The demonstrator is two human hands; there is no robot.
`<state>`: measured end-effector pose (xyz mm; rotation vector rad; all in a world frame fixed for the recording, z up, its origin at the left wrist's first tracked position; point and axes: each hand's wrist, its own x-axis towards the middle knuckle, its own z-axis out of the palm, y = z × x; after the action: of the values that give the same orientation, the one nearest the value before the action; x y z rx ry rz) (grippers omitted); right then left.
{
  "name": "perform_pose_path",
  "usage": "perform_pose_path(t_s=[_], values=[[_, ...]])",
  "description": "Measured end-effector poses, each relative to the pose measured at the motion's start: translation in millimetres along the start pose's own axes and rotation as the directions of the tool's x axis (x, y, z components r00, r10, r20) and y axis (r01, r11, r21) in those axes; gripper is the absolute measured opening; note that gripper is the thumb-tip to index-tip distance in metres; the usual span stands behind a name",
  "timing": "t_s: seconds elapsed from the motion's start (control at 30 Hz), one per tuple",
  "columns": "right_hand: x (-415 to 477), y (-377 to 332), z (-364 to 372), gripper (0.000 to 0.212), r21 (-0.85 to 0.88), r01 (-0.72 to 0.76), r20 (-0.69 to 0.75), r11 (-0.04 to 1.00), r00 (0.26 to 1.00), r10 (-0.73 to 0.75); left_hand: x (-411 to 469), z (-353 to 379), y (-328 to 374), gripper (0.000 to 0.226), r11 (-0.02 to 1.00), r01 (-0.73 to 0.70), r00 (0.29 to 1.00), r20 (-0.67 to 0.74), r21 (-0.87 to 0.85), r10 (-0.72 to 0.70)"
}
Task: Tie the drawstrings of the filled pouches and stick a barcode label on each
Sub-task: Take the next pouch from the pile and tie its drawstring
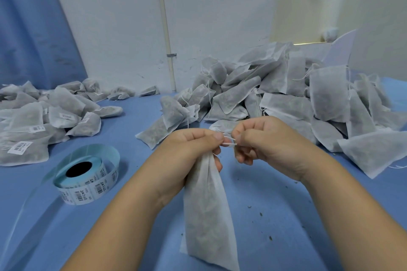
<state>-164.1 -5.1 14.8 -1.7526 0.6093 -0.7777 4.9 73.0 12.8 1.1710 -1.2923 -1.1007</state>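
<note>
A white filled pouch (pixel 207 211) hangs upright between my hands above the blue table (pixel 275 193). My left hand (pixel 191 149) grips its gathered neck and pinches one end of the white drawstring (pixel 229 143). My right hand (pixel 262 138) pinches the other end of the string, just right of the neck. A roll of barcode labels (pixel 86 179) lies on the table to the left, its backing strip curling out in a loop.
A big heap of unlabelled filled pouches (pixel 286 99) covers the table's back right. A lower pile of pouches with barcode labels (pixel 33 121) lies at the left. A white wall and a pipe (pixel 167 35) stand behind. Dark crumbs dot the cloth near my right forearm.
</note>
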Motion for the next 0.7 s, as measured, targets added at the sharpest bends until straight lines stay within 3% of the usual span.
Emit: perform_pose_path(t_s=[0.13,0.33,0.53,0.7], values=[[-3.1,-3.6,3.1,0.012,-0.151,0.006,-0.078,0.989,0.997,-0.018,1.0,4.8,-1.6,0.017,0.998,-0.011,0.996,-0.082,0.06,0.016],[-6.1,-9.7,4.2,0.007,-0.242,0.114,-0.261,0.964,0.949,-0.178,1.1,8.4,-2.3,0.019,0.992,-0.057,0.987,-0.143,0.112,0.072],[-7.5,-8.9,12.9,0.01,-0.386,0.149,-0.23,0.91,0.94,-0.252,4.1,7.8,-6.1,0.033,0.972,-0.124,0.967,-0.196,0.2,0.163],[-8.0,-8.6,15.4,0.018,-0.435,0.15,-0.192,0.888,0.948,-0.254,5.1,10.3,-7.8,0.026,0.947,-0.152,0.953,-0.211,0.281,0.216]])
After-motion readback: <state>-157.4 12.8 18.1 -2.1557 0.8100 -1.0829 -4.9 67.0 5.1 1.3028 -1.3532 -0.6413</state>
